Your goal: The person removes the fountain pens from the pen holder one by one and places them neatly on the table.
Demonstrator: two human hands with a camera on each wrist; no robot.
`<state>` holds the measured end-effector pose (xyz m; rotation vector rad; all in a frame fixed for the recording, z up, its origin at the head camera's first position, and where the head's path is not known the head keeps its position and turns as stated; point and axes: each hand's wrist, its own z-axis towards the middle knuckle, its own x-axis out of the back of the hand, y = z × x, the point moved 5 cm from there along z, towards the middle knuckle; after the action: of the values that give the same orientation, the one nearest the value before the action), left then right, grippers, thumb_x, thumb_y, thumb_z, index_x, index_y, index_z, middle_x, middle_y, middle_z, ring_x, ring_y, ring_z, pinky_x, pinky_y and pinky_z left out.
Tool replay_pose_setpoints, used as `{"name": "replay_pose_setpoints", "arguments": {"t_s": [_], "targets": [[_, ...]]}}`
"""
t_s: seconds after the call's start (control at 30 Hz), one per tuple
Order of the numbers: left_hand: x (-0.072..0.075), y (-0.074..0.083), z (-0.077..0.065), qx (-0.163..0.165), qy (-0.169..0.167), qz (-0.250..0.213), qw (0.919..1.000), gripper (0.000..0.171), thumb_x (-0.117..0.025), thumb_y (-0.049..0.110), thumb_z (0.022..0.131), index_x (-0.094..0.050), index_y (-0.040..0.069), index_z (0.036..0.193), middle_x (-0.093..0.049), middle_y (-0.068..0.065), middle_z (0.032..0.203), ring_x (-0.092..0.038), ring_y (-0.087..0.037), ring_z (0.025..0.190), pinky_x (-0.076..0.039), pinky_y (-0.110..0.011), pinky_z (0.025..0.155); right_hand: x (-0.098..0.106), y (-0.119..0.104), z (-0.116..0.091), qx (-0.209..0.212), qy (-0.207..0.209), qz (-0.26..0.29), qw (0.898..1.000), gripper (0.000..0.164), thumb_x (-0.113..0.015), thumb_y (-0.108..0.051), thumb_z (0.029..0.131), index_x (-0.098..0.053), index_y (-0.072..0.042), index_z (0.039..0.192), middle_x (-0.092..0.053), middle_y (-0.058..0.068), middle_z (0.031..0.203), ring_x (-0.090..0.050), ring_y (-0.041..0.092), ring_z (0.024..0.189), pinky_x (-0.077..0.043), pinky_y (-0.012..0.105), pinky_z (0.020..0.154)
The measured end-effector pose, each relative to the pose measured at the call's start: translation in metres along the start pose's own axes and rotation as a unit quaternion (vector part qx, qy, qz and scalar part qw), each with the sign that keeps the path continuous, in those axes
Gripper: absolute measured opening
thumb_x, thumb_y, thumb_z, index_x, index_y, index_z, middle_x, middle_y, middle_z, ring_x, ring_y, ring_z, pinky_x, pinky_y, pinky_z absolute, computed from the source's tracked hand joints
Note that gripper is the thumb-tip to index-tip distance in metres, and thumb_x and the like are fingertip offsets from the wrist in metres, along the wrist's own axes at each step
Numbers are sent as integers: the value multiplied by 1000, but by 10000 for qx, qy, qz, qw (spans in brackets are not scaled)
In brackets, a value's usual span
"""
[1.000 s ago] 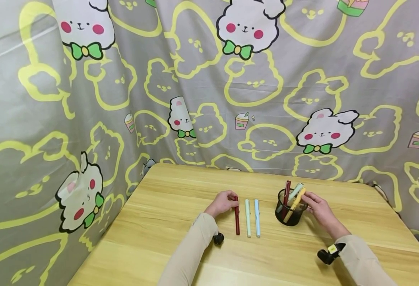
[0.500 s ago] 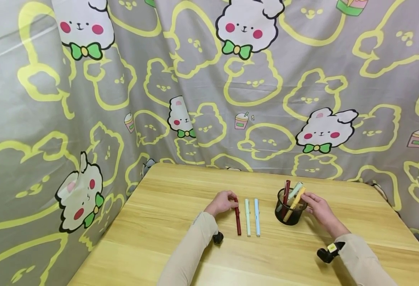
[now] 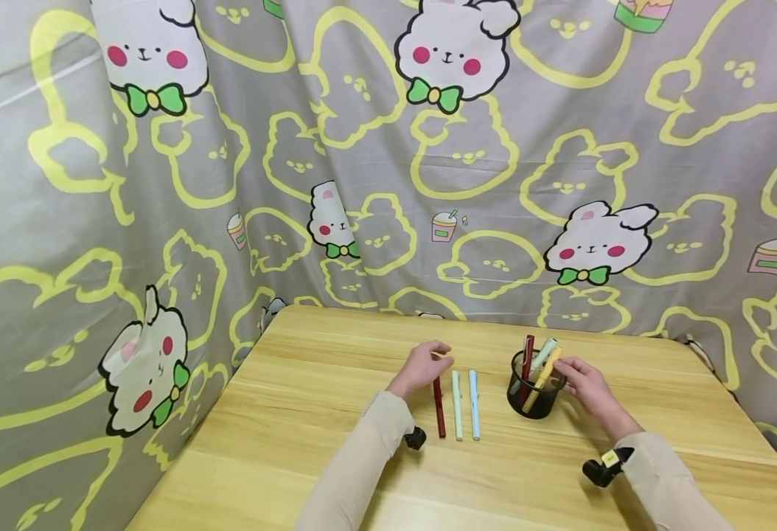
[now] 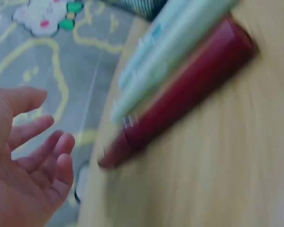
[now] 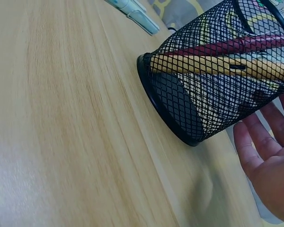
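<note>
My left hand [image 3: 422, 367] hovers over the top end of a dark red pen [image 3: 440, 419], fingers loosely bent and holding nothing. In the left wrist view its fingers [image 4: 64, 172] are apart from that pen. Right of the red pen lie a mint green pen [image 3: 458, 409] and a light blue pen [image 3: 474, 409], roughly parallel. My right hand [image 3: 586, 383] pinches the upper end of a yellow pen [image 3: 546, 371] standing in a black mesh pen cup [image 3: 531, 407]. Its fingertips on the pen are outside the right wrist view. The cup also holds another dark red pen [image 3: 527, 354] and a green pen [image 3: 545, 349].
The light wooden table [image 3: 335, 354] carries the pens and cup. A grey curtain [image 3: 375, 169] with rabbit drawings hangs behind the table and along its left. Black wrist cameras [image 3: 602, 470] sit on both sleeves.
My left hand has let go of the dark red pen and lifted slightly up and right. That pen's lower end swung slightly right earlier. The right hand stays at the yellow pen.
</note>
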<state>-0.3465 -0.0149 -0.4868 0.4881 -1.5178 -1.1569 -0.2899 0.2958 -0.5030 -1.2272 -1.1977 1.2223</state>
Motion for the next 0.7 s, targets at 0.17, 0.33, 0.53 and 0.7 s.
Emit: {"name": "replay_pose_setpoints", "arguments": {"t_s": [0.17,0.33,0.53,0.7], "targets": [[-25,26,15,-289,-278,-632,9972,29,-61,18,94,-62,7,121,-64,-5,113,-59,-10,98,-49,-22,80,0,1,1,-37,76,-18,10000,15,-56,-23,97,-65,-23,85,-60,-12,87,-57,5,81,-48,21,72],[-50,46,31,-329,-312,-1320,9902,28,-61,18,94,-63,12,121,-65,1,110,-60,-8,98,-49,-22,82,0,-1,-1,-55,126,100,9999,14,-57,-21,96,-66,-21,85,-62,-11,86,-58,5,80,-50,23,73],[-74,66,45,-411,-314,-1846,9814,31,-61,15,94,-61,11,124,-65,-1,115,-60,-10,102,-49,-23,83,-1,-4,-3,-21,54,174,9998,13,-57,-19,96,-66,-20,87,-64,-9,87,-60,5,80,-51,24,75],[-86,76,52,-543,-454,-1766,9817,34,-58,13,95,-57,9,129,-61,-5,124,-57,-12,109,-46,-21,89,-2,-4,-2,-92,74,59,9999,11,-57,-22,96,-65,-18,90,-63,-8,88,-60,7,82,-51,25,77]]}}
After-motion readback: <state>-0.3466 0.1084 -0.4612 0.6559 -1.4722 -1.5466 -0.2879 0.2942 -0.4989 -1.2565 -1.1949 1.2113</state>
